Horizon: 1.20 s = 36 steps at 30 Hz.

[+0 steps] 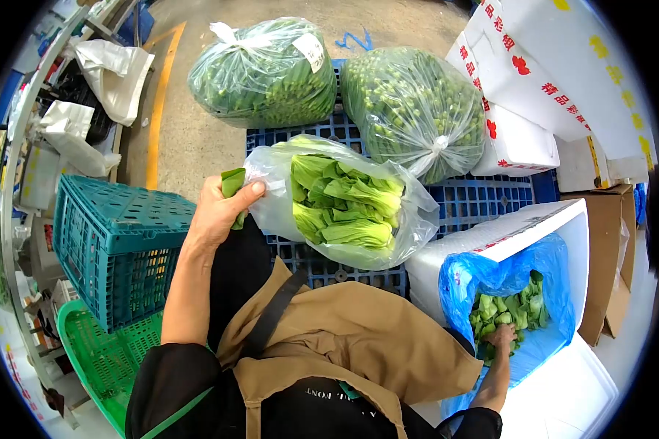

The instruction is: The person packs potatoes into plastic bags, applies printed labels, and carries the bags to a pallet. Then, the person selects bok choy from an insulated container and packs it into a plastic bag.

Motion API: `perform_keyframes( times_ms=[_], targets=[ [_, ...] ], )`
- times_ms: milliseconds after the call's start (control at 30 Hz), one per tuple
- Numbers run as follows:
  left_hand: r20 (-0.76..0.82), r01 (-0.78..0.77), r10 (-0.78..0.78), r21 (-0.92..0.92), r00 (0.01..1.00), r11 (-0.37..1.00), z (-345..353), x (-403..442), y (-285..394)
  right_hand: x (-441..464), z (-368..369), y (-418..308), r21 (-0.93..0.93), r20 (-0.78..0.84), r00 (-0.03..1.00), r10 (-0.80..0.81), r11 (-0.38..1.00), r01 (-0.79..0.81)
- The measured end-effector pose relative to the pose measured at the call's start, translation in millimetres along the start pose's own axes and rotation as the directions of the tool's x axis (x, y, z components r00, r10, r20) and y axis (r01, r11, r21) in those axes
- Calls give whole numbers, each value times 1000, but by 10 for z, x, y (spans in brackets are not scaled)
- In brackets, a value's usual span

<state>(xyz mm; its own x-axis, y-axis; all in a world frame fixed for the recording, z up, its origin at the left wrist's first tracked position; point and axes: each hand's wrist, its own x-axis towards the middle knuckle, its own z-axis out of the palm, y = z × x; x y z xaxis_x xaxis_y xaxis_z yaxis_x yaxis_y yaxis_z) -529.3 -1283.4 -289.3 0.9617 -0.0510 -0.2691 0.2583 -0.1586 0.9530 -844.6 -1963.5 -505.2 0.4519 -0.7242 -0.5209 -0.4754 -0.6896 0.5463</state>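
My left hand (pixel 223 208) is closed on the edge of a clear plastic bag (pixel 267 212), with a loose green leaf (pixel 232 183) also in its grip. Inside the bag's opening lie several heads of bok choy (pixel 348 197), pale stalks toward the right. My right hand (pixel 501 336) reaches down into a white foam box (pixel 432 274) lined with a blue plastic bag (pixel 458 274). It touches the bok choy in the box (pixel 516 311); its fingertips are hidden among the leaves, so its grip does not show.
Two large tied bags of green vegetables (pixel 271 80) (pixel 417 110) stand on a blue pallet (pixel 483 201). Left are a teal crate (pixel 117 241) and a green basket (pixel 73 351). White foam boxes (pixel 520 139) and a cardboard box (pixel 600 293) stand at right.
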Motion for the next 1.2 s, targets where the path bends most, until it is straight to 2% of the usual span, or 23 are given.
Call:
perform_keyframes(
  times_ms=[67,100,167,233,333,367,467,533,600,667,733,767,800,833,867,933,1000,1067,1100,1200],
  targets=[
    [86,52,-33,-235,996,971,12,-2,-34,-127,-35,-48,-80,-93,996,1,997,-8],
    [80,112,-92,-287,992,951,74,-22,11,-176,-81,-69,-29,-97,995,2,1000,-5],
    [225,235,-159,-362,961,902,50,2,19,-327,-242,-47,72,-106,994,0,997,8],
    [329,308,-163,-459,930,833,3,39,-92,-506,-414,-13,179,-293,956,10,983,45],
    [332,292,-93,-621,939,727,-26,71,-198,-993,-977,66,225,-521,853,24,968,110],
    [275,283,-128,-650,953,706,-22,64,-198,-1207,-1276,88,287,-592,806,3,935,208],
    [292,278,-70,-768,954,577,-31,70,-364,-1974,-2280,-19,382,-713,699,-51,808,449],
    [309,284,-53,-778,950,561,-29,42,-336,-2498,-2950,-318,444,-680,706,-197,656,610],
    [335,289,-15,-786,942,546,-63,32,-344,-2706,-3427,-678,275,-609,560,-562,513,813],
    [322,262,-5,-760,947,594,-101,16,-366,-2773,-3735,-1319,84,-524,247,-815,239,967],
    [310,238,3,-737,951,633,-145,-11,-395,-2711,-3866,-2109,106,-329,-1,-944,-38,994],
    [299,240,-25,-711,954,661,-136,-49,-323,-2715,-3932,-2526,82,-166,-38,-985,-52,995],
    [312,241,-13,-705,950,667,-166,-61,-343,-2643,-3850,-2981,81,-166,-114,-979,-129,988],
    [325,239,2,-700,946,673,-207,-53,-381,-2647,-3843,-3433,21,-87,-105,-991,-107,994],
    [337,237,16,-696,941,678,-242,-44,-407,-2633,-3794,-3817,-83,-171,-85,-982,-72,994],
    [327,213,54,-723,944,657,-264,-35,-403,-2758,-3685,-4462,-218,-234,38,-971,90,972],
    [296,193,73,-770,952,608,-265,-38,-392,-2789,-3251,-4979,-347,-438,-23,-899,146,926],
    [244,173,44,-791,969,587,-268,-1,-417,-2663,-2584,-5433,-512,-685,-171,-708,302,804],
    [224,167,29,-801,974,575,-273,10,-438,-2689,-2463,-5445,-324,-681,-83,-728,197,926],
    [152,122,4,-809,988,575,-287,34,-480,-2767,-2312,-5531,-234,-705,-7,-709,223,946]
  ],
)
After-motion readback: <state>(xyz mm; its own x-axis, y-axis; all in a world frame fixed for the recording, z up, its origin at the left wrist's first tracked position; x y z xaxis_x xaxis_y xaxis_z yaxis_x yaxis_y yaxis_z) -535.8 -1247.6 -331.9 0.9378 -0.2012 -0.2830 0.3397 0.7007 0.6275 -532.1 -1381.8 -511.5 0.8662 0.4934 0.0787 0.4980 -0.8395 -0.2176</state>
